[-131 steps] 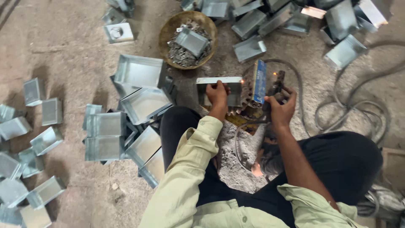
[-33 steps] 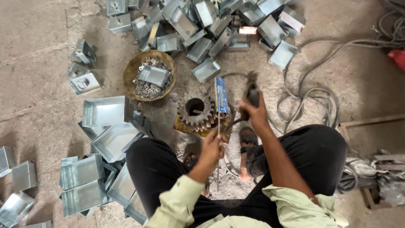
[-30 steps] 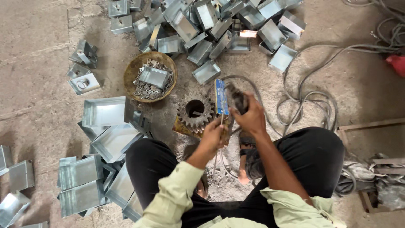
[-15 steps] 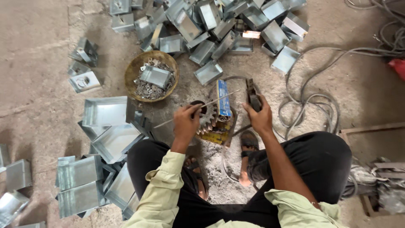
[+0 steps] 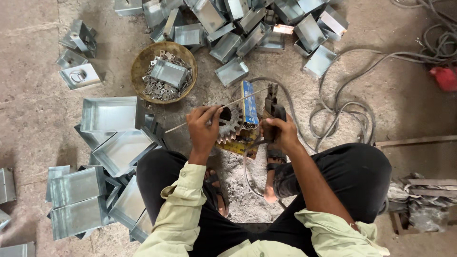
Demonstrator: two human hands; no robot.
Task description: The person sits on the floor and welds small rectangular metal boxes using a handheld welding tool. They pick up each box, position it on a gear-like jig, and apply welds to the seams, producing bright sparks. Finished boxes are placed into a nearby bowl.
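My left hand (image 5: 203,128) pinches a thin welding rod (image 5: 240,99) that slants up to the right toward the jaws of a welding electrode holder (image 5: 272,108). That holder is gripped upright in my right hand (image 5: 282,134). Between my hands a large rusty gear (image 5: 229,124) lies on the floor, with a blue flat box (image 5: 249,103) standing on edge beside it. I squat over them, dark trousers and sandalled feet below.
A round basket (image 5: 143,62) of small metal pieces holds one box. Galvanised sheet-metal boxes lie stacked at left (image 5: 110,114) and heaped at the top (image 5: 233,38). Grey cables (image 5: 342,107) loop at right beside a red object (image 5: 445,78).
Earlier my left hand held a metal box at the gear. It then picked up a welding rod low near my knee and raised it to the holder's jaws. The camera shifted slightly.
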